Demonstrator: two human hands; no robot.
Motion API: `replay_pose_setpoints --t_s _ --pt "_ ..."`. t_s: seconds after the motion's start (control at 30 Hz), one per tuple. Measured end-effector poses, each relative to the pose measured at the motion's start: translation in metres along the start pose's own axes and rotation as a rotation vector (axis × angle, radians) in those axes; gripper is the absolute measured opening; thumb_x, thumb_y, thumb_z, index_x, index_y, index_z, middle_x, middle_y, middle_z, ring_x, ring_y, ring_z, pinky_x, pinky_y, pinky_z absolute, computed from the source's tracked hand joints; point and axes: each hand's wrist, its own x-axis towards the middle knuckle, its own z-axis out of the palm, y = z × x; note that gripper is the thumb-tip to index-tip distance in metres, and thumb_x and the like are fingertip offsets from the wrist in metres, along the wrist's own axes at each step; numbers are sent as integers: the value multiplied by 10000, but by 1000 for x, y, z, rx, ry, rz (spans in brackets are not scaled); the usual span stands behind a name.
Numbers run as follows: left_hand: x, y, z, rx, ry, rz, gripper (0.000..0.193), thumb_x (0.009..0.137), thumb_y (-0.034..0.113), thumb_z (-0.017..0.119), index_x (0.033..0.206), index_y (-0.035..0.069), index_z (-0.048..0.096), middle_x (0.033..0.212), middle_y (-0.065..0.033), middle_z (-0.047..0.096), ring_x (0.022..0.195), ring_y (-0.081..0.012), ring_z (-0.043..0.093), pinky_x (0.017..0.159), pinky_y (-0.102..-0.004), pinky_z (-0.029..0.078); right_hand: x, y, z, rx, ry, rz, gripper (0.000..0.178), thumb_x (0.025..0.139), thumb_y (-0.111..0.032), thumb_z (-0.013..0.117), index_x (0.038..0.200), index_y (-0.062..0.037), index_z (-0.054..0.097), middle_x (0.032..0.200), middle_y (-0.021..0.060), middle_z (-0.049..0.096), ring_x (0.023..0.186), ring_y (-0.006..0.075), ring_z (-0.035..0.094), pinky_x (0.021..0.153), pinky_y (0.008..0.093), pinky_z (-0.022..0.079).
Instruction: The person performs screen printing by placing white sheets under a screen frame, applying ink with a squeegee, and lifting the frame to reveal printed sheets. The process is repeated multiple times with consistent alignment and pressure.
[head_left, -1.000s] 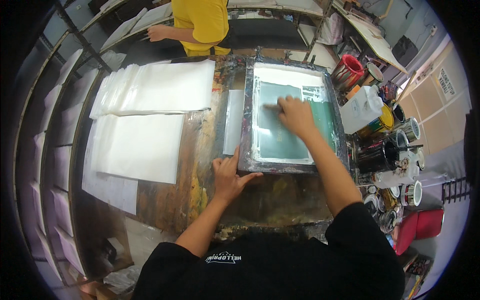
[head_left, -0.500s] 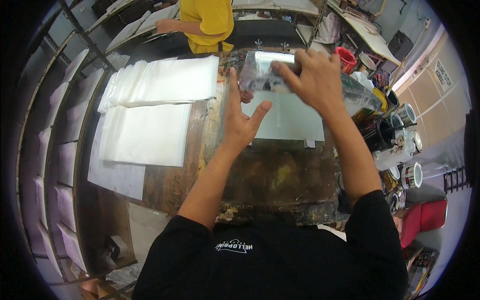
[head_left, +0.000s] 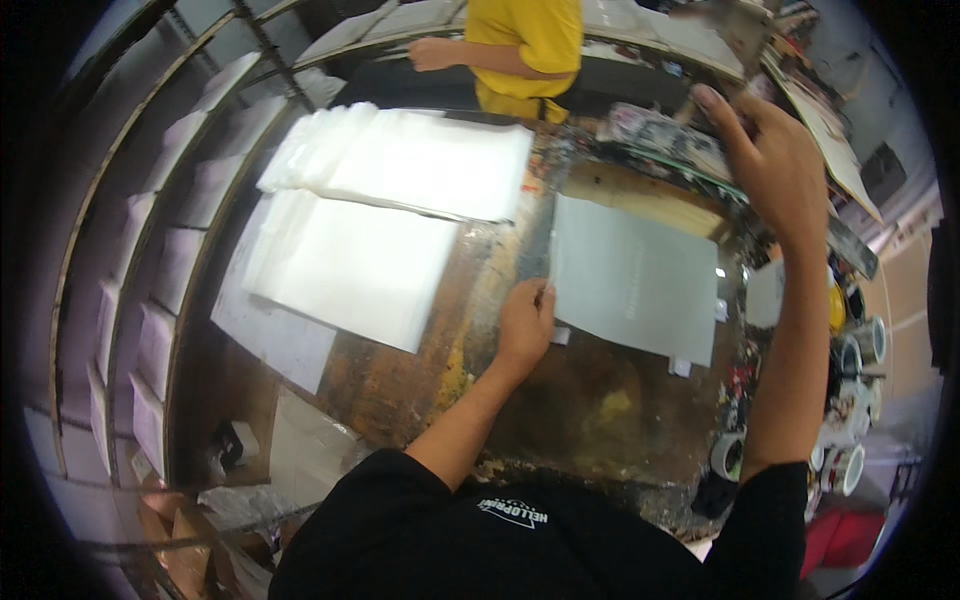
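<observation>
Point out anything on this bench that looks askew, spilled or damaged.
The worktable is heavily stained with smeared paint or ink around the grey sheet. That sheet lies slightly skewed, the left hand touching its corner. The white sheet stacks look tidy.

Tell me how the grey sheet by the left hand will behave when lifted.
The grey sheet lies flat and thin on the stained table, so it is probably light and floppy. The left hand touches only its near-left corner; lifted from there, it would likely sag or curl.
</observation>
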Motion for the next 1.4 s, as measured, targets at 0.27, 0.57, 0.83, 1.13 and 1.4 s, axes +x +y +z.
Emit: replay_pose_setpoints --t_s 0.27,0.57,0.83,1.13,1.4 --pt "104 26 -90 -59 210 8 290 933 234 694 1011 -32 777 885 -189 774 814 -284 744 788 -370 569 21 -1 -5 32 -70 23 711 997 -669 506 880 12 677 773 236 614 762 403 602 740 475 459" --pt "192 -72 -178 487 429 -52 421 946 364 702 1233 57 722 1181 -211 678 1120 -389 658 963 -494 541 7 23 13 -31 35 48 645 1037 -603 509 1092 17 679 987 270 646 955 421 626 892 429 480" --pt "166 -151 -357 1323 417 -295 478 934 189 681 1393 93 587 1285 -131 612 1219 -311 589 999 -477 476 0 55 30 -122 -14 48 705 1027 -610 527 1316 14 683 1347 233 672 1294 405 605 1117 429 429" --pt "140 -149 -372 1370 437 -241 472 835 217 789 1261 122 610 1238 -98 580 1150 -270 590 979 -419 449 -4 24 10 -31 -113 126 671 1039 -575 533 1218 49 703 1137 247 714 1076 372 674 982 410 476" --pt "134 -181 -364 1462 415 -49 328 887 132 669 1213 136 634 1101 -54 586 1051 -219 583 917 -399 430 -8 37 17 24 -25 19 618 1052 -527 549 1180 58 703 1067 235 722 1000 366 683 944 397 488"
